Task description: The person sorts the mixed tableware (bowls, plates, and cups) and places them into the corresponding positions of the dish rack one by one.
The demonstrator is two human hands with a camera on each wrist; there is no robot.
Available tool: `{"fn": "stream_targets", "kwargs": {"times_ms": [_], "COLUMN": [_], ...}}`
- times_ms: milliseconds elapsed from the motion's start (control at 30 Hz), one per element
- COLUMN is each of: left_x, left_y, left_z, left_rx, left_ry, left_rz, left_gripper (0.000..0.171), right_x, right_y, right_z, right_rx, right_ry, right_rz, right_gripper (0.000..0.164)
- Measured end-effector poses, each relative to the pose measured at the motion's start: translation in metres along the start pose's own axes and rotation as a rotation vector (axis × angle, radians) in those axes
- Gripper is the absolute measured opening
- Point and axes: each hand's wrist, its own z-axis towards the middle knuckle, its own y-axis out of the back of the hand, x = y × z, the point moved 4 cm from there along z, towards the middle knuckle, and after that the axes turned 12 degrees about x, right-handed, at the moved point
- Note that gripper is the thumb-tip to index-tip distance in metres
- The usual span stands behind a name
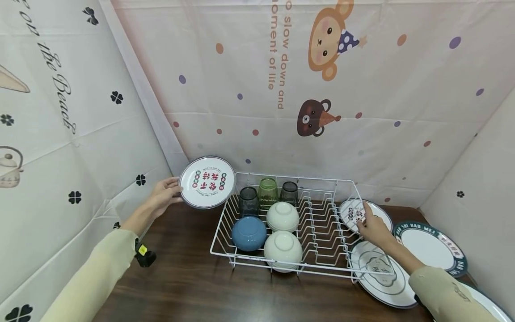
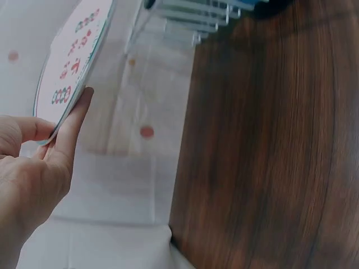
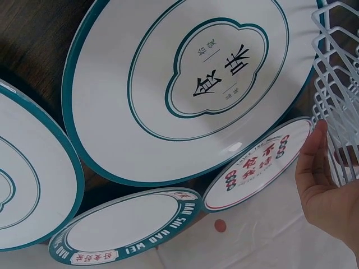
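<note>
My left hand (image 1: 166, 193) pinches the left edge of a small round plate (image 1: 207, 182). The plate has red characters and a dark rim, and it is held up with its face showing, beside the dish rack's back left corner. In the left wrist view, the thumb lies on the plate's (image 2: 70, 61) face and the fingers behind it. My right hand (image 1: 374, 228) grips the right end rim of the white wire dish rack (image 1: 318, 267). Just beyond those fingers leans a similar small plate (image 3: 255, 162), partly covered by the hand in the head view.
In the rack, several glasses (image 1: 268, 192) stand behind a blue bowl (image 1: 249, 233) and two upturned white bowls (image 1: 283, 248). Right of it are a large plate (image 1: 386, 284) and a green-rimmed plate (image 1: 426, 246). Patterned cloth (image 1: 249, 89) hangs behind the brown table (image 1: 181, 277).
</note>
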Motion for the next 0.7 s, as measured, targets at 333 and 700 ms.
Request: {"fn": "stream_targets", "kwargs": {"times_ms": [333,700], "left_x": [-0.012,-0.013], "left_y": [-0.047,-0.099], "left_z": [0.001,0.014], "left_rx": [0.089,0.202], "left_ry": [-0.055,-0.023], "left_rz": [-0.065,-0.019], "left_gripper": [0.061,0.057], "right_x": [-0.001,-0.002], "right_y": [-0.001,0.0], "right_z": [-0.001,0.0], "right_rx": [-0.01,-0.062], "right_ry": [0.022,0.001], "right_rz": [0.021,-0.011], "right_gripper": [0.077,0.073]}}
